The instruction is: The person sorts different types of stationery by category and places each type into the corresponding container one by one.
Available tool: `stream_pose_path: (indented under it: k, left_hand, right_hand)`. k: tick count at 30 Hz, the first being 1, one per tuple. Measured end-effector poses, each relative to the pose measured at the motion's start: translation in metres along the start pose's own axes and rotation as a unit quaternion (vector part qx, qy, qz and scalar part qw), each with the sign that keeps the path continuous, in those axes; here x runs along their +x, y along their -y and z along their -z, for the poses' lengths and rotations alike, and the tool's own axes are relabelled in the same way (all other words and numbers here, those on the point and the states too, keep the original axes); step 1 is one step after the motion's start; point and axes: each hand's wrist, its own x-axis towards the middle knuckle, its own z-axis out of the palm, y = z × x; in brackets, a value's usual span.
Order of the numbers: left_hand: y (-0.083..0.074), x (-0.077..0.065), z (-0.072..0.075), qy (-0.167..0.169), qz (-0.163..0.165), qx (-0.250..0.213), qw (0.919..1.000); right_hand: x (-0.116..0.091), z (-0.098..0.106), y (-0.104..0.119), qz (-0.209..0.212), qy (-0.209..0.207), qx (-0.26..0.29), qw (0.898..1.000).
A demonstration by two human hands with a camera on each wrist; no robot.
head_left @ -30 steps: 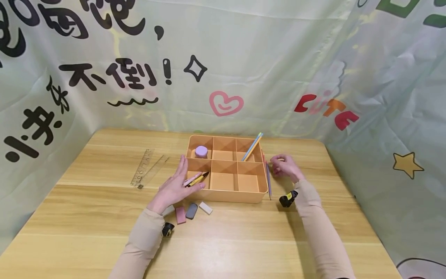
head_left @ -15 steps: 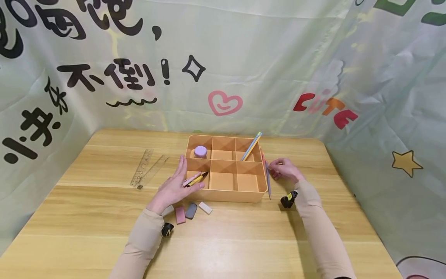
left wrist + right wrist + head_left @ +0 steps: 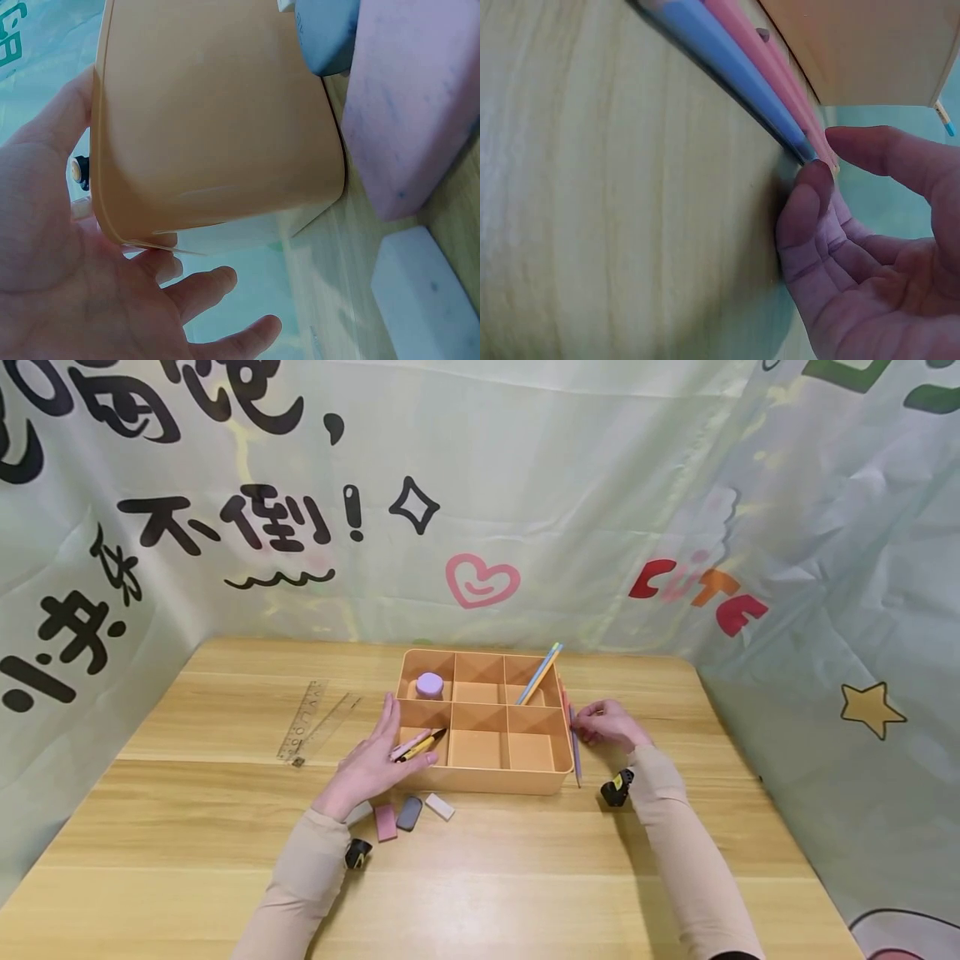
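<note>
An orange box (image 3: 495,781) divided into compartments stands mid-table. My left hand (image 3: 372,766) rests against its front left corner, thumb along the front rim and fingers extended beside the left wall. Beyond the right wall, my right hand (image 3: 611,724) has its thumb and curled index finger on either side of a blue-purple pencil's (image 3: 742,75) end. The pencil lies on the table, alongside pinkish-red pencils (image 3: 776,64) next to the box. A pink pen (image 3: 412,742) and a yellow-and-black pen (image 3: 426,743) lean in the front left compartment, partly behind my left hand.
A purple-capped item (image 3: 430,685) sits in the back left compartment. A blue pencil (image 3: 537,674) and an orange pencil (image 3: 544,677) lean in the back right one. Clear rulers (image 3: 303,720) lie leftward. A pink eraser (image 3: 386,822), a grey-blue eraser (image 3: 409,814) and white erasers (image 3: 440,807) lie in front.
My right hand has shifted slightly left, its fingertips now at the blue-purple pencil. My left hand and the box keep their places, while the head view drifts slightly.
</note>
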Motion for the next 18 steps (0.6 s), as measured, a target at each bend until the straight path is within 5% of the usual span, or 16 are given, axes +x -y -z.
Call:
stream_pose_path:
  k: [18]
  left_hand:
    - [0.0017,0.0007,-0.0003,-0.001,0.003,0.008,1.0000]
  right_hand:
    - [-0.0016,-0.0095,0.0062,0.015,-0.030,-0.053,0.998]
